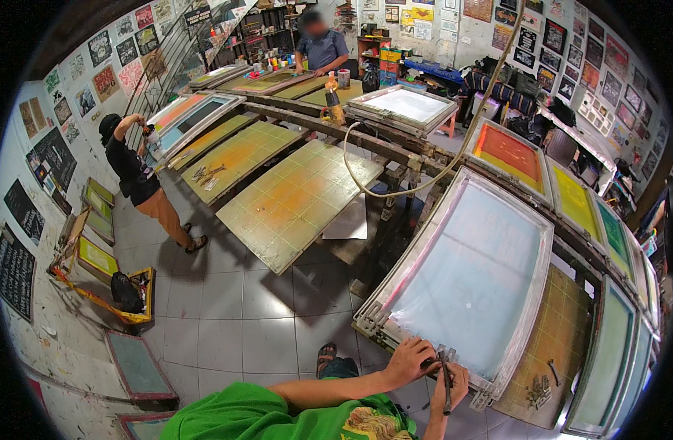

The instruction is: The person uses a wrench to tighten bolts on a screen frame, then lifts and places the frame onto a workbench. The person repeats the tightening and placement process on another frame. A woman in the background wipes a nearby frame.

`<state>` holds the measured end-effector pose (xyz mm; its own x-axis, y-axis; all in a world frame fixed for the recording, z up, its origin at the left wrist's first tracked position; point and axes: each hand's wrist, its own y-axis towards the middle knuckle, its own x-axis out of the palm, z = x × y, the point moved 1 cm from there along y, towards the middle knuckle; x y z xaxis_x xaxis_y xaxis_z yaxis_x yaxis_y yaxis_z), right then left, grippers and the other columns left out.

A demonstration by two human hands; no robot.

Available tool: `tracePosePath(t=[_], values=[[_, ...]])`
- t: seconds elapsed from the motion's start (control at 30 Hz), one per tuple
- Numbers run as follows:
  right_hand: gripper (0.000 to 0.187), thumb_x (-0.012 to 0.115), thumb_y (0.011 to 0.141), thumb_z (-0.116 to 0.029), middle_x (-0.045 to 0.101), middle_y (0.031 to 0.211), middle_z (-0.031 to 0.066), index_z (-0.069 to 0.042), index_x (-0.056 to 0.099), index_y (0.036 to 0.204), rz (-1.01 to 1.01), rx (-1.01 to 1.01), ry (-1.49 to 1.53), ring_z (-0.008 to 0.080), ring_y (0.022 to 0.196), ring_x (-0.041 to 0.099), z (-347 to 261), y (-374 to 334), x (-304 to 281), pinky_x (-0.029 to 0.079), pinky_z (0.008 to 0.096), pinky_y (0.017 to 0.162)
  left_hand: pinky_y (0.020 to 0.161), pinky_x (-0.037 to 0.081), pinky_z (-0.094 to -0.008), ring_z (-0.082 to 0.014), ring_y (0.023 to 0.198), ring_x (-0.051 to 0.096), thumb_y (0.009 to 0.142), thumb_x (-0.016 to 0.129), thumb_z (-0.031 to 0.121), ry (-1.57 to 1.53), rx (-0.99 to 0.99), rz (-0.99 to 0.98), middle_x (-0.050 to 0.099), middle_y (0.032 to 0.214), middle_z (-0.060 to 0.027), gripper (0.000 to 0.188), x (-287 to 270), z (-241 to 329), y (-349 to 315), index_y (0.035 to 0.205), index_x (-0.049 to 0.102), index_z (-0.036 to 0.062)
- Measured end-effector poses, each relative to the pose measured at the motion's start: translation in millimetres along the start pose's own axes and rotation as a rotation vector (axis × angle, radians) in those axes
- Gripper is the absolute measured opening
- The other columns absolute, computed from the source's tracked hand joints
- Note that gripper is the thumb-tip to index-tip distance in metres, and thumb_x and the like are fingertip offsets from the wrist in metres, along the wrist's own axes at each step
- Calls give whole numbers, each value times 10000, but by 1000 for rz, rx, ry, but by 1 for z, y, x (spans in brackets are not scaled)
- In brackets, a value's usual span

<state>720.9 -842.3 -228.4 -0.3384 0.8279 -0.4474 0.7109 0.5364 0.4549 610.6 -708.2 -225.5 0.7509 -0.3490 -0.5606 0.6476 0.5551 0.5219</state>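
A large framed printing screen (468,257) with a pale blue mesh lies in front of me on the right. At its near edge, my right hand (457,383) is closed around a dark, slim wrench-like tool (447,383), whose head meets the frame's near rail. My left hand (410,362) is beside it, its fingers pinched together by the rail; what they hold, if anything, is hidden. Metal hinge clamps sit on the frame's near corners, one at the left (371,318) and one at the right (483,398).
To the right, loose metal parts (539,392) and a small dark tool (553,372) lie on a stained board (549,345). More framed screens line the rack. A hose (395,195) arches overhead. One person (142,169) stands at left, another (322,53) at the far end.
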Motion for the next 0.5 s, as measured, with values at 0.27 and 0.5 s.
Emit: tracePosePath(t=[0.27, 0.5], values=[[188, 797, 825, 31, 736, 982, 160, 18, 734, 1002, 3, 98, 143, 305, 933, 718, 7, -4, -5, 572, 388, 805, 895, 475, -442, -281, 1056, 619, 921, 820, 324, 6, 87, -20, 657, 1159, -51, 256, -8, 0, -5, 1079, 765, 130], [215, 818, 819, 36, 739, 911, 155, 23, 755, 1025, 50, 103, 140, 275, 876, 715, -20, 3, -2, 571, 366, 793, 887, 477, -446, -274, 1062, 638, 917, 822, 305, -29, 49, -42, 675, 1127, -37, 226, -6, -3, -5, 1072, 777, 148]])
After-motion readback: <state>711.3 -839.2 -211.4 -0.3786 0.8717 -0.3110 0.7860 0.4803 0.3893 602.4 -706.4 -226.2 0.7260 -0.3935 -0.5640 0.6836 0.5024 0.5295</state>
